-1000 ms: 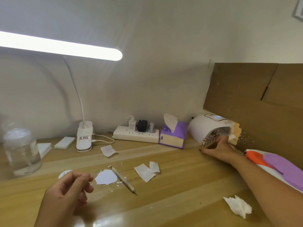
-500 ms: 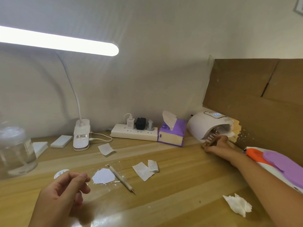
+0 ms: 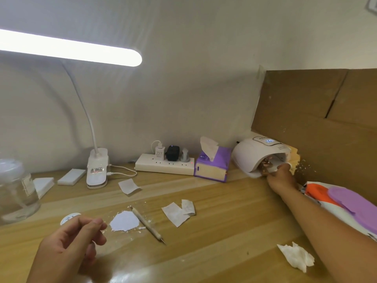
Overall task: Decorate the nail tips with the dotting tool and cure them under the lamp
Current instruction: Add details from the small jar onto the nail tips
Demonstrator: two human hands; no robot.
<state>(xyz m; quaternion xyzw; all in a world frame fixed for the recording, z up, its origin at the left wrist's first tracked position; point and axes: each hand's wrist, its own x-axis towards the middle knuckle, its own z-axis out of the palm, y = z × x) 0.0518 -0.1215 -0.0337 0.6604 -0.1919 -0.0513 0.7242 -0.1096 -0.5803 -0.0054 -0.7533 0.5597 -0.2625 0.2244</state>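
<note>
Nail tips [image 3: 266,164]: on a brown strip, pushed into the mouth of the white curing lamp [image 3: 253,155] at the back right of the table [image 3: 224,235]; the far end is hidden inside. The lamp's top display is lit.

Right hand [image 3: 282,177]: at the lamp mouth, fingers curled round the near end of the strip, forearm stretched across the table's right side.

Dotting tool [image 3: 147,224]: lies flat on the table, not held, point toward the near edge, touching the right edge of a white patch [image 3: 124,221].

Left hand [image 3: 70,242]: near left, above the table, fingers loosely curled, thumb close to the index finger; nothing visible in it. A small round white lid [image 3: 69,218] lies just beyond it.

Surroundings: 2 paper scraps [image 3: 178,213] overlap right of the tool; 1 more scrap [image 3: 128,185] lies farther back. Purple tissue box [image 3: 212,167] stands just left of the curing lamp, the power strip [image 3: 165,167] beside it. Clip desk lamp [image 3: 97,170] is lit. Glass jar [image 3: 17,193] at far left. Crumpled tissue [image 3: 295,258] under the right forearm's side. Cardboard [image 3: 316,123] stands behind the curing lamp.
</note>
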